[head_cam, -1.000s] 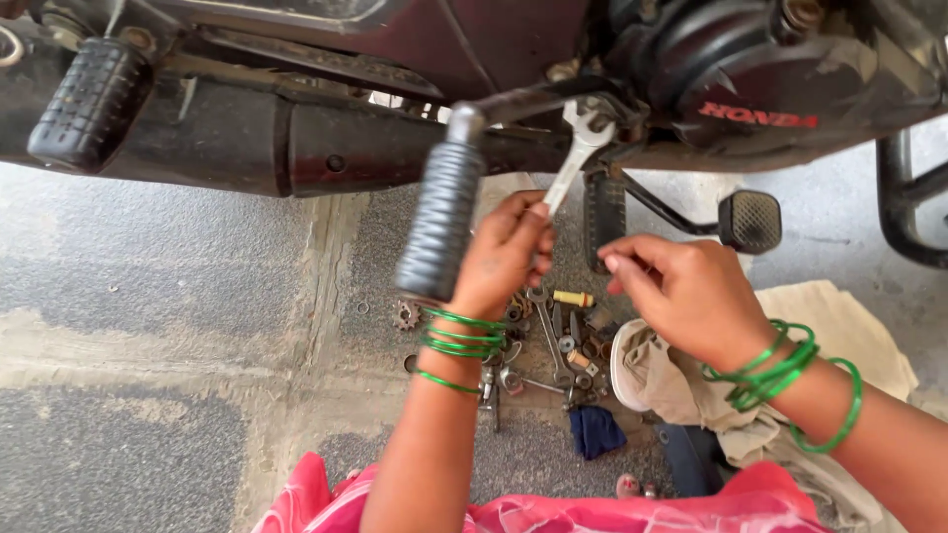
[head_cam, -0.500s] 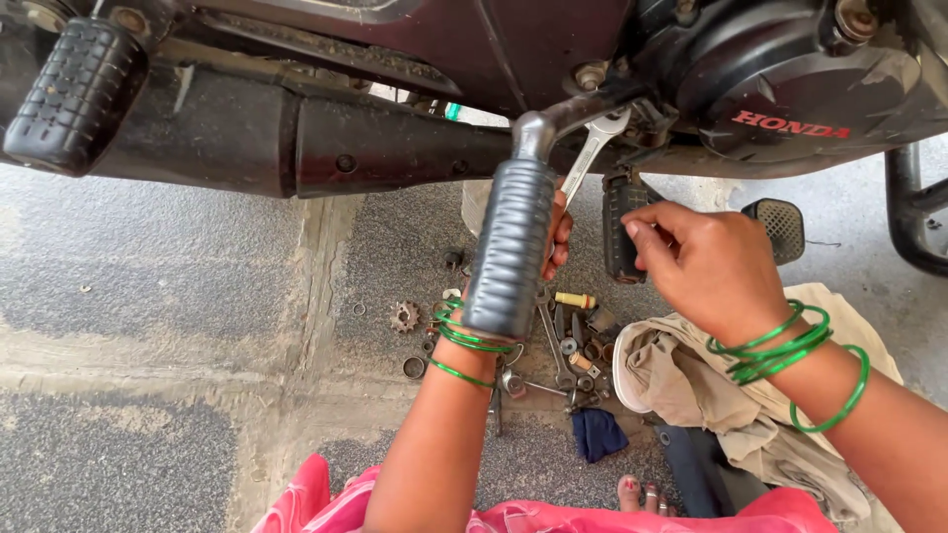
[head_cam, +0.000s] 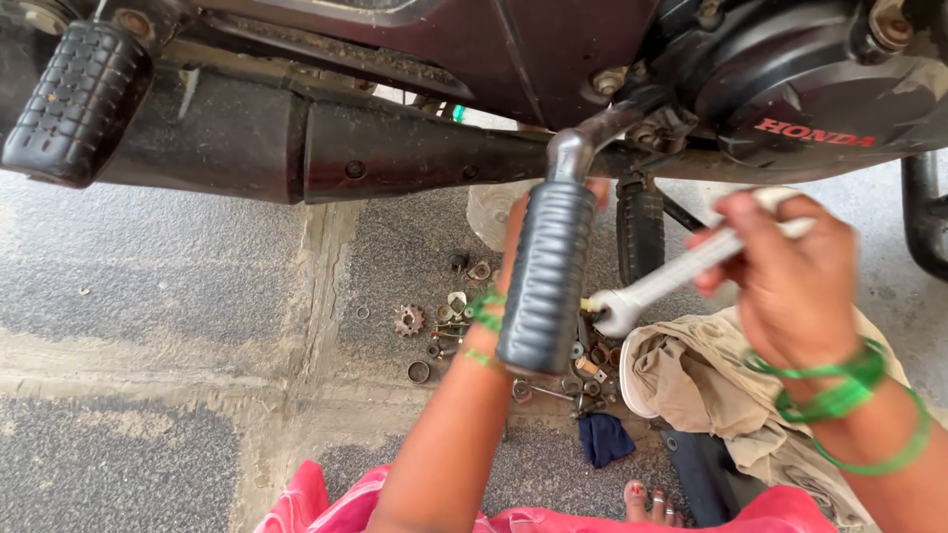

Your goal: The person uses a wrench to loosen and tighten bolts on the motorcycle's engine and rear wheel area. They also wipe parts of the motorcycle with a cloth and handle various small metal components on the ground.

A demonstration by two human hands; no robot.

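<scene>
Right hand [head_cam: 790, 281]: grip closed around shaft of silver spanner [head_cam: 671, 281], ring end pointing to 8 o'clock, just beside ribbed footrest [head_cam: 546, 276]. Left hand [head_cam: 518, 222]: mostly hidden behind footrest, grip impossible to tell. Advised: seat spanner squarely before turning, steady footrest, keep knuckles off engine casing [head_cam: 790, 89]. Loose nuts and sprocket [head_cam: 408, 319] on floor, 9 o'clock of spanner.

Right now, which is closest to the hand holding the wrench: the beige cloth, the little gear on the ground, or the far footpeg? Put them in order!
From the right hand, in the head view:
1. Beige cloth: just below the hand.
2. Little gear: on the ground, out to the left.
3. Far footpeg: top left corner.
</scene>
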